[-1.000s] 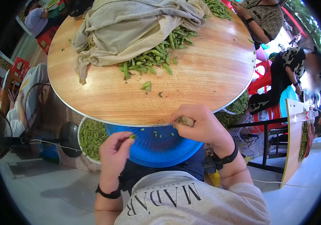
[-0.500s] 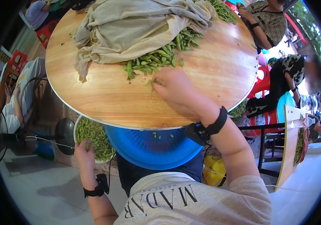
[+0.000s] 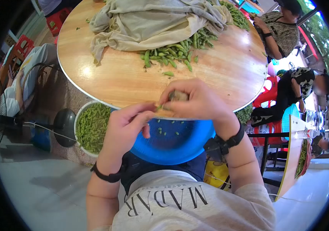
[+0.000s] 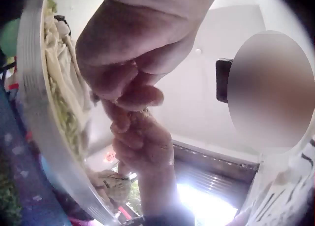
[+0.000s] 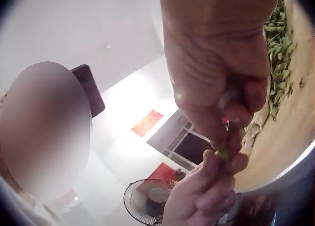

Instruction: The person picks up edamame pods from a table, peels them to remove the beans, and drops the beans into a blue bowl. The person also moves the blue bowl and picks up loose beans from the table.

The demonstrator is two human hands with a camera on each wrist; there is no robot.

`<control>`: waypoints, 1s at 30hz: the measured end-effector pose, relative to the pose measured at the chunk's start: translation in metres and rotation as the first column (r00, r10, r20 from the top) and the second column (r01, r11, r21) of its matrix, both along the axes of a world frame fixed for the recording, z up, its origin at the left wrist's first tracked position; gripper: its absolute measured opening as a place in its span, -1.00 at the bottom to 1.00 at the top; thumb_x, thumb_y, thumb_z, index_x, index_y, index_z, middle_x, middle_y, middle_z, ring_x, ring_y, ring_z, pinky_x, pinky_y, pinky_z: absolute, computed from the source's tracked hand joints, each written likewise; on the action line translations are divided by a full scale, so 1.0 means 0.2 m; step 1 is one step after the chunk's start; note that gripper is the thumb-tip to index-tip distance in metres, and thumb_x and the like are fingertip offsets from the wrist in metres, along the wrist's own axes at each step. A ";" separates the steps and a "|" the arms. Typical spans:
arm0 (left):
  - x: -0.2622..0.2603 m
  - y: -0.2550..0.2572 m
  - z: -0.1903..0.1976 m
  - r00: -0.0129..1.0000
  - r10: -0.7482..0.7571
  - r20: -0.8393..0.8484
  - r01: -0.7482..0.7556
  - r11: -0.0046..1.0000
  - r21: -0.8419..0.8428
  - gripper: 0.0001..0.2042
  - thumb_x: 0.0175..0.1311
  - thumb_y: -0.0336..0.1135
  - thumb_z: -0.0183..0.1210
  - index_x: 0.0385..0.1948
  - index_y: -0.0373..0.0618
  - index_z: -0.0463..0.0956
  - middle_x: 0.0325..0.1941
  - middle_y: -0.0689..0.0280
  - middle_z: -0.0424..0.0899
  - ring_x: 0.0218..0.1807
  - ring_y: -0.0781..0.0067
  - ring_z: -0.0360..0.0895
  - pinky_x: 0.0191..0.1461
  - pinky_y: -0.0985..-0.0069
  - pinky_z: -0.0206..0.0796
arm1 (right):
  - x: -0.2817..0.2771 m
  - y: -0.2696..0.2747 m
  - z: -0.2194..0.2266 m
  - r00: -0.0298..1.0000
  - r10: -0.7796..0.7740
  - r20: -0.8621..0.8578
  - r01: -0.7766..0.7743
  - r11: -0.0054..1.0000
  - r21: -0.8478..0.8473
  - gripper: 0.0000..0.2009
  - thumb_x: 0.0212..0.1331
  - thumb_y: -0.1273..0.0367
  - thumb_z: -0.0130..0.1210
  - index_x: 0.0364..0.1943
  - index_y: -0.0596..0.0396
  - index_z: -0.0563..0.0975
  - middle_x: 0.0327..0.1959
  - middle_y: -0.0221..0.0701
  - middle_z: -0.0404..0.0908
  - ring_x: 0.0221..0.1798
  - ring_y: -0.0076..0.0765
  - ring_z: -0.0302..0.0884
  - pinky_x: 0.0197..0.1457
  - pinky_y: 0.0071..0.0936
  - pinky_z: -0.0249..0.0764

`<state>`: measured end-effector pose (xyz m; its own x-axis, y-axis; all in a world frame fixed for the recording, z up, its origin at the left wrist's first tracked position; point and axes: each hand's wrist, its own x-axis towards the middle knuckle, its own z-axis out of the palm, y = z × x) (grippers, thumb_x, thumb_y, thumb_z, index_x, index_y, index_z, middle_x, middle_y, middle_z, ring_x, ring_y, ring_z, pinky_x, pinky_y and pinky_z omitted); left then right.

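Note:
Above the near edge of the table, my left hand (image 3: 128, 125) and right hand (image 3: 201, 100) meet at the fingertips. Between them they pinch a small green edamame pod (image 5: 224, 153), mostly covered by fingers. My right hand's curled fingers also hold a small grey-brown object (image 3: 180, 96) against the palm; its kind is not clear. Below the hands sits a blue plastic basin (image 3: 149, 150), with several shelled green beans (image 3: 165, 133) in it. A pile of edamame pods (image 3: 172, 52) lies farther back on the table, and one loose pod (image 3: 168, 73) lies nearer.
A beige cloth (image 3: 141, 29) covers much of the pile on the round wooden table (image 3: 114, 81). At the lower left stands a white tub (image 3: 80, 148) full of green pods or hulls. People sit at the right and left, near red plastic stools (image 3: 266, 92).
My left hand has come back from the white tub to the basin. My right hand reached to the loose pods on the table, then drew back, and now both hands meet at a pod.

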<state>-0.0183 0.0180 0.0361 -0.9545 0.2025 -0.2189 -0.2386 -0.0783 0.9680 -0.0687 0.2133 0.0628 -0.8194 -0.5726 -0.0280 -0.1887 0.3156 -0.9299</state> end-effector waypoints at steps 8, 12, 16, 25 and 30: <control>0.09 0.00 -0.09 0.992 -0.117 0.056 0.099 0.962 0.253 -0.88 0.07 -0.52 0.14 -0.36 -0.35 0.51 -0.50 0.21 0.59 -0.69 0.67 0.36 -0.66 0.74 0.19 | 0.20 0.00 -0.09 0.986 -0.156 0.055 0.160 0.984 -0.084 -0.78 0.13 0.26 0.00 -0.44 0.15 0.51 -0.65 -0.46 0.42 -0.61 -0.58 0.29 -0.52 -0.60 0.26; 0.15 0.03 -0.09 1.000 0.004 -0.019 -0.003 1.000 0.018 -0.87 -0.02 -0.55 0.20 -0.39 -0.29 0.54 -0.52 0.29 0.57 -0.63 0.67 0.39 -0.61 0.73 0.20 | 0.30 -0.01 -0.18 0.887 -0.078 0.455 0.194 0.957 -0.214 -0.59 0.24 0.06 -0.18 -0.45 0.13 0.49 -0.68 -0.52 0.37 -0.68 -0.68 0.21 -0.60 -0.72 0.16; 0.19 0.06 -0.12 0.939 0.004 -0.344 -0.091 0.967 -0.237 -0.86 -0.11 -0.58 0.25 -0.45 -0.26 0.55 -0.55 0.34 0.53 -0.56 0.66 0.41 -0.55 0.73 0.20 | 0.33 -0.04 -0.21 0.888 -0.025 0.459 0.155 0.956 -0.249 -0.58 0.26 0.07 -0.22 -0.49 0.12 0.44 -0.69 -0.52 0.37 -0.68 -0.69 0.23 -0.63 -0.71 0.18; 0.24 0.08 -0.11 0.807 -0.036 -0.590 -0.226 0.904 -0.364 -0.86 -0.16 -0.58 0.26 -0.49 -0.23 0.54 -0.58 0.23 0.50 -0.57 0.42 0.47 -0.51 0.59 0.29 | 0.38 -0.08 -0.18 0.890 -0.091 0.447 0.190 0.965 -0.180 -0.68 0.25 0.17 -0.13 -0.48 0.13 0.41 -0.69 -0.52 0.38 -0.67 -0.68 0.24 -0.64 -0.69 0.19; 0.26 0.08 -0.11 0.793 -0.022 -0.609 -0.248 0.901 -0.355 -0.87 -0.15 -0.58 0.25 -0.50 -0.23 0.54 -0.58 0.21 0.52 -0.57 0.41 0.48 -0.52 0.58 0.30 | 0.39 -0.07 -0.17 0.855 -0.068 0.514 0.190 0.963 -0.189 -0.72 0.23 0.22 -0.09 -0.51 0.13 0.39 -0.68 -0.51 0.37 -0.65 -0.67 0.24 -0.62 -0.68 0.20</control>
<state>0.0336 0.0350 0.0140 -0.9288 0.1091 0.3541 0.3692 0.3535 0.8595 0.0091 0.1994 0.0280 -0.7961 -0.5035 -0.3358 0.3467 0.0754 -0.9350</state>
